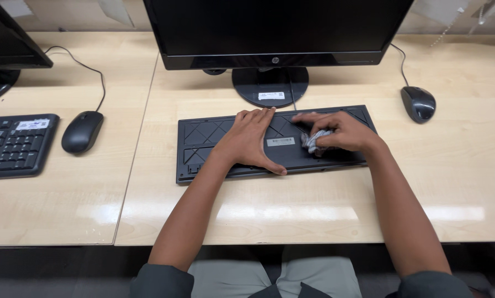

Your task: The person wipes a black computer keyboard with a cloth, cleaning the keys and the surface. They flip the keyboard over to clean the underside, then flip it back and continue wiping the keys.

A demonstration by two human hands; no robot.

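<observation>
A black keyboard (203, 140) lies upside down on the light wooden desk (291, 209), its ribbed underside and a white label facing up. My left hand (250, 140) rests flat on the middle of the underside, fingers together and thumb spread toward the near edge. My right hand (338, 132) is closed on a crumpled grey-and-white cloth (313, 140) and presses it against the right half of the keyboard's underside.
A black monitor (275, 27) on a round stand (269, 85) is just behind the keyboard. A wired black mouse (418, 103) sits to the right. On the adjoining desk at left are another mouse (82, 131), a keyboard (13, 144) and a second monitor (7, 38).
</observation>
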